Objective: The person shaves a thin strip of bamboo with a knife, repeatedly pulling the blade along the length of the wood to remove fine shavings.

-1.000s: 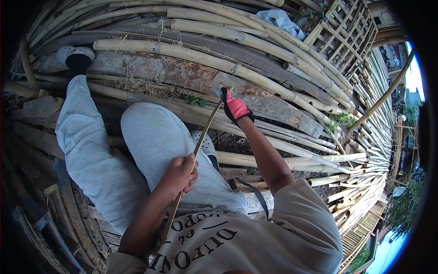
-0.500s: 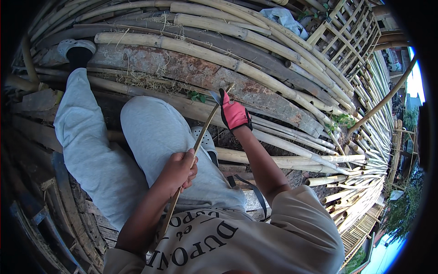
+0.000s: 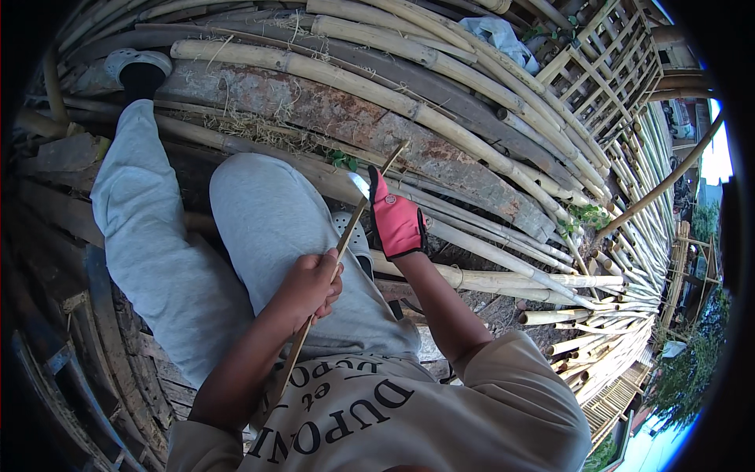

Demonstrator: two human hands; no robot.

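Pink-gloved, the right hand [image 3: 397, 220] is curled round a bladed tool [image 3: 358, 184], bright metal poking out past the fingers, its grip hidden from me. The bare left hand [image 3: 308, 289] clenches a thin bamboo strip [image 3: 351, 228] that slants up from those fingers, passes the gloved ones and ends beyond them; the rest trails below the fist.
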